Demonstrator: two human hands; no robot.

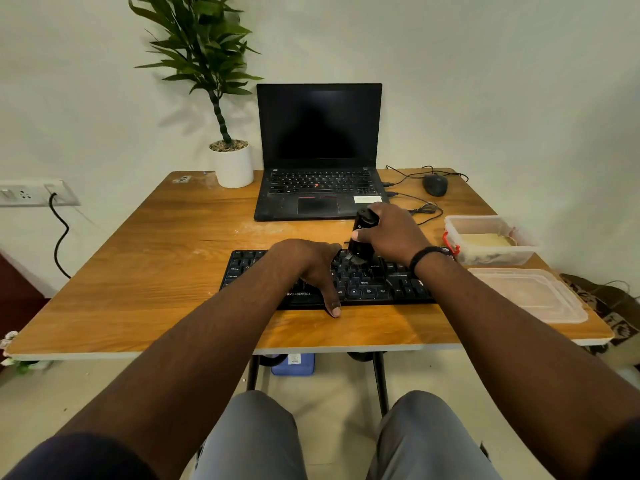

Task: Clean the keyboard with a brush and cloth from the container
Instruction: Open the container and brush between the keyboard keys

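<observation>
Right hand (388,233) clamped around stubby black brush (362,239), bristles down on black plastic keyboard (363,285) for sweeping; left hand (308,268) flat, fingers extended, steadying keyboard.

Bare forearms, dark short sleeves (79,459), black wristband (424,255) on right wrist, grey trousers (263,438).
</observation>
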